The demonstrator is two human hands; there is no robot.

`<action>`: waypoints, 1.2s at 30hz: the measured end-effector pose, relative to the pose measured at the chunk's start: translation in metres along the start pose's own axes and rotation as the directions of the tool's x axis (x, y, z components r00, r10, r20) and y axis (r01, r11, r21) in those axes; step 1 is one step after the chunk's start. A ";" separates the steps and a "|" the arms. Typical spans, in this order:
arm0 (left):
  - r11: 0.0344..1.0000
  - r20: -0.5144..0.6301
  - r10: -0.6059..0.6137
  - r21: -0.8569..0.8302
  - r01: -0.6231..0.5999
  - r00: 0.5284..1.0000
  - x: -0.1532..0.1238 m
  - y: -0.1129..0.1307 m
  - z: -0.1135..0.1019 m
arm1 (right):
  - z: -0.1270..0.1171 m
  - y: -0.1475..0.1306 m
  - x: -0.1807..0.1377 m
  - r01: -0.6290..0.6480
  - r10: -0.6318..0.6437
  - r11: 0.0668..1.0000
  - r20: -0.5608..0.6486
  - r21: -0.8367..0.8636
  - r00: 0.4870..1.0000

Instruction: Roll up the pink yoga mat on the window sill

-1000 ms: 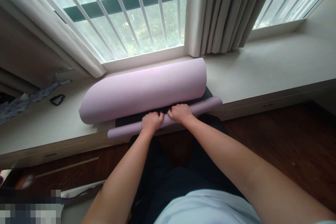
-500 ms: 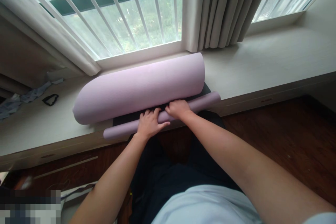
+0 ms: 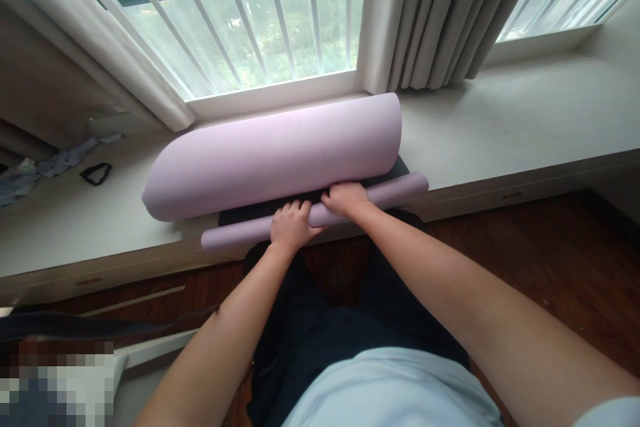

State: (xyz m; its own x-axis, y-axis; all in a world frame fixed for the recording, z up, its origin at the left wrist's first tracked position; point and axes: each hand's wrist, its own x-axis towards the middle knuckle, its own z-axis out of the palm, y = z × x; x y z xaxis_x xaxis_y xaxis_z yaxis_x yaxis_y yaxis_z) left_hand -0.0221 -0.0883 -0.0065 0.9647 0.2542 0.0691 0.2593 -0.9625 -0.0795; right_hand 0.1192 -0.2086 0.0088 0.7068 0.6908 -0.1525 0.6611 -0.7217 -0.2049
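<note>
A lilac yoga mat (image 3: 280,160) with a dark underside lies along the window ledge. Its far part bulges up in a wide curve, and its near edge is wound into a thin roll (image 3: 240,231) at the ledge's front edge. My left hand (image 3: 293,225) is wrapped over the middle of that roll, thumb on the near side. Close to its right, my right hand (image 3: 349,199) grips the same roll with curled fingers, their tips partly hidden against the dark side. Both hands are closed on the mat.
Behind the mat stands a barred window (image 3: 280,33) with a grey curtain (image 3: 440,20) on its right. A black band (image 3: 96,174) and crumpled grey cloth (image 3: 65,159) lie on the ledge (image 3: 500,127) at left. Dark wooden floor (image 3: 505,247) lies below.
My left thumb, stretched out before, now lies closer along the roll, and the left fingers are bent more over it. The view has shifted slightly.
</note>
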 end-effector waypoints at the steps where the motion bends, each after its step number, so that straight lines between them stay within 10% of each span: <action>1: 1.000 0.003 0.000 -0.002 0.000 1.000 0.001 -0.001 0.000 | 0.000 0.000 0.000 -0.001 0.001 1.000 -0.003 -0.002 1.000; 23: 0.995 0.252 0.013 -0.097 0.012 0.968 0.034 -0.013 -0.019 | -0.013 0.006 0.022 0.001 -0.010 0.999 0.181 0.048 0.983; 36: 0.996 0.176 0.041 -0.086 -0.026 0.983 0.022 -0.009 -0.017 | -0.004 0.003 -0.002 -0.014 0.014 0.999 0.018 0.041 1.000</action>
State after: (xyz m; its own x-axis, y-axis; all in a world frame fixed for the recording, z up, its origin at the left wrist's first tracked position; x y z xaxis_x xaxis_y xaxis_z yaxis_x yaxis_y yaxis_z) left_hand -0.0039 -0.0752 0.0129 0.9676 0.2270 -0.1107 0.2289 -0.9734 0.0045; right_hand 0.1208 -0.2122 0.0128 0.7112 0.6815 -0.1726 0.6401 -0.7293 -0.2417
